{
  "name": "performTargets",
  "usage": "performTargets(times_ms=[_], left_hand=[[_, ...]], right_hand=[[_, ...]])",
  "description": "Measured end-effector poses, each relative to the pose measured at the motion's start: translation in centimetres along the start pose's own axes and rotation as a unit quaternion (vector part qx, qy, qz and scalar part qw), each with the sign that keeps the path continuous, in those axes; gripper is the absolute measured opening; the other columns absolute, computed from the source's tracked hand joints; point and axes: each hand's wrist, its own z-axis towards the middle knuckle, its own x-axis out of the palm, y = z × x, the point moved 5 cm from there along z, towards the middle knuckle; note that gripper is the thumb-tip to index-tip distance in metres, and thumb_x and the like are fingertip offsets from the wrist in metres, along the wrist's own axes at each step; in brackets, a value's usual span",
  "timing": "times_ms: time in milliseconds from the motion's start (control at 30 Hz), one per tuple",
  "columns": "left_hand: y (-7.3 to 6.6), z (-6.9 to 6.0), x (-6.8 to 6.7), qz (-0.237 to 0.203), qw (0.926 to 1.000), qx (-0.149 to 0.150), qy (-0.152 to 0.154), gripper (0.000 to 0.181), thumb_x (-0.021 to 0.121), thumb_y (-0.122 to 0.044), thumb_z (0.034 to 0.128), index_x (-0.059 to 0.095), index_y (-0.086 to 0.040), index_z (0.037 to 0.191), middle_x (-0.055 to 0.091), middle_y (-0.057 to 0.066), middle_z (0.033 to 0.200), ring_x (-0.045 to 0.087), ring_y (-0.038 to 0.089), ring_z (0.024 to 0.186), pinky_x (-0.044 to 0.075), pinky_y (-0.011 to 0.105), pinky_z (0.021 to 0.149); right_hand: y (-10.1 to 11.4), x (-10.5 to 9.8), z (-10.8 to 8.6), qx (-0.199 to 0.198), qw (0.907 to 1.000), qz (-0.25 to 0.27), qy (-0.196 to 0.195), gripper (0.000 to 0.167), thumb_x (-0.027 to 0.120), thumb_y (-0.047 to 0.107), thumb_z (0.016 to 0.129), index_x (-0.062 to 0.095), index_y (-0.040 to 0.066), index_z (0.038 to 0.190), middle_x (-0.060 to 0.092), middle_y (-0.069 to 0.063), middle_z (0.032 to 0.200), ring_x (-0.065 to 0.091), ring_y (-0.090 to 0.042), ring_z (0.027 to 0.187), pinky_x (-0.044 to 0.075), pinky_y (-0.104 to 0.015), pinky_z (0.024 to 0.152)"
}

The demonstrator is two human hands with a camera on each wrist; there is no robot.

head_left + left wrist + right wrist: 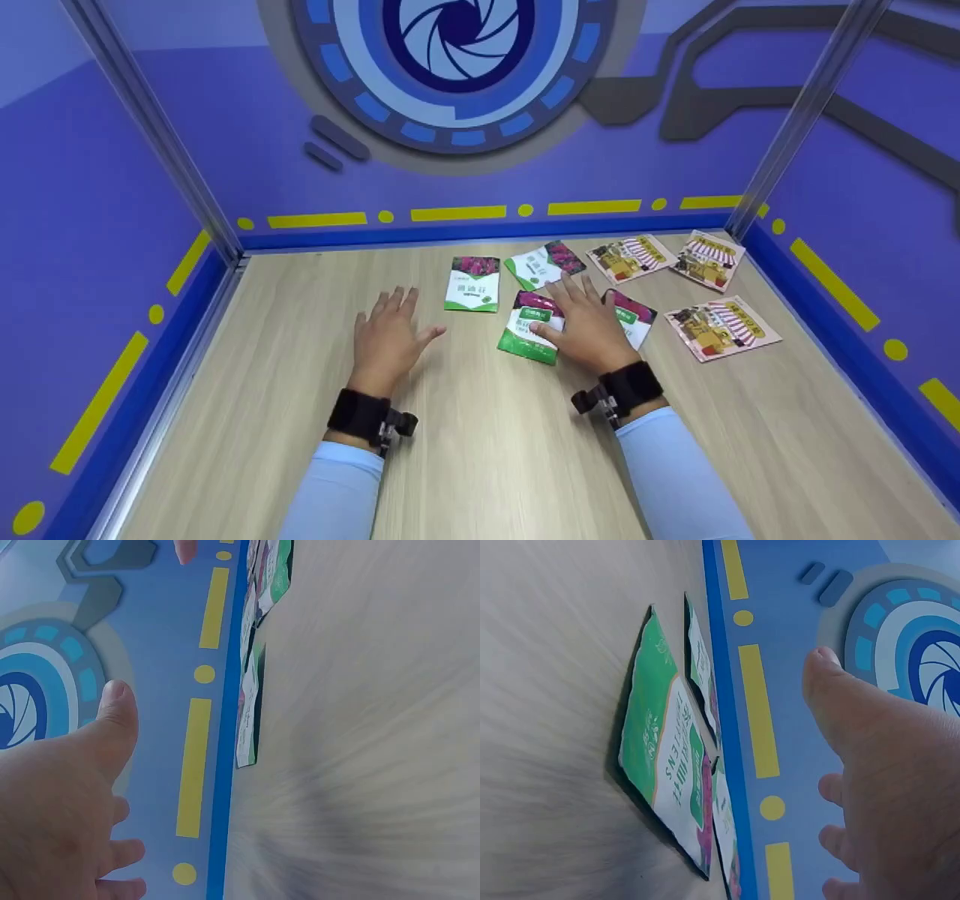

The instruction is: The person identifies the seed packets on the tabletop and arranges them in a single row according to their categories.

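My left hand (386,339) hovers over the table with fingers spread, holding nothing. Just right of it lies a flat green-and-white packet (472,289) printed with pink flowers. Over similar packets my right hand (592,330) is held with fingers apart. In the head view its thumb overlaps the front packet (526,343), but the right wrist view shows that packet (667,750) lying flat, apart from the hand. The hand partly covers another flower packet (636,319). Behind its fingertips lies a tilted packet (536,268). The left wrist view shows the left thumb (116,720) raised.
Three pinkish packets with a striped-awning shop picture lie at the right: one at the back (631,259), one near the corner (709,261), one further forward (722,328). Blue-purple panels (480,180) wall the wooden table (480,450) at the back and both sides.
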Motion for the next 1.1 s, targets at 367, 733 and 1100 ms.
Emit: performTargets(times_ms=[367,733,1100], left_hand=[[-2.5,3.0,2.7,0.027,0.9980,0.024,0.052,0.091,0.076,-0.065,0.1026,0.047,-0.017,0.175,0.039,0.016,0.184,0.035,0.043,0.172,0.036,0.076,0.132],[-4.4,6.9,3.6,-0.040,0.9989,-0.023,0.006,0.056,0.075,-0.046,0.1095,0.073,-0.010,0.152,0.064,0.021,0.154,0.060,0.043,0.139,0.055,0.072,0.111],[-4.5,7.9,6.3,-0.005,0.9995,0.001,0.031,0.043,0.069,-0.041,0.1136,0.078,-0.014,0.146,0.070,0.015,0.147,0.065,0.039,0.136,0.057,0.067,0.110]], right_hand=[[0.3,1.0,0.1,-0.007,0.9997,-0.003,0.022,0.094,0.071,0.070,0.104,0.041,0.020,0.178,0.030,-0.013,0.188,0.018,-0.049,0.177,0.011,-0.086,0.135],[0.2,1.7,-0.1,0.001,0.9993,-0.005,0.038,0.092,0.073,0.071,0.102,0.046,0.021,0.175,0.042,-0.016,0.183,0.028,-0.049,0.174,0.016,-0.085,0.134],[0.2,2.0,0.0,-0.015,0.9991,-0.011,0.037,0.088,0.085,0.063,0.097,0.059,0.017,0.167,0.052,-0.019,0.175,0.044,-0.048,0.166,0.029,-0.086,0.130]])
